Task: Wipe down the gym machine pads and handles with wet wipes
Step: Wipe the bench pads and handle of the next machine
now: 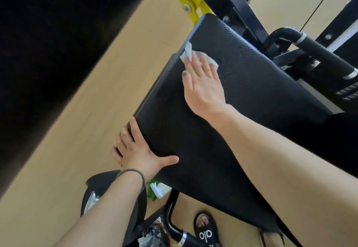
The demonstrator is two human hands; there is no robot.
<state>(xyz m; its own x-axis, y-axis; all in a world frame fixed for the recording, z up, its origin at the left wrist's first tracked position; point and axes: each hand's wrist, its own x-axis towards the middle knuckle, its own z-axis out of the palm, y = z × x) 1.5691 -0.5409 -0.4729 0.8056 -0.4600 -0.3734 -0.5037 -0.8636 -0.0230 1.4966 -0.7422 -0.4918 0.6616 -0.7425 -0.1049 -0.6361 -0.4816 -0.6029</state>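
Pressing crumpled white wipe [201, 57] flat on ribbed black pad [251, 91], right hand [203, 87].

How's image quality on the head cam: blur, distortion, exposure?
Head view: wide-angle tilt and bending at the edges; upper left corner nearly black; soft sheen on the pad; right hand, wipe and left hand fairly sharp, forearms softer.
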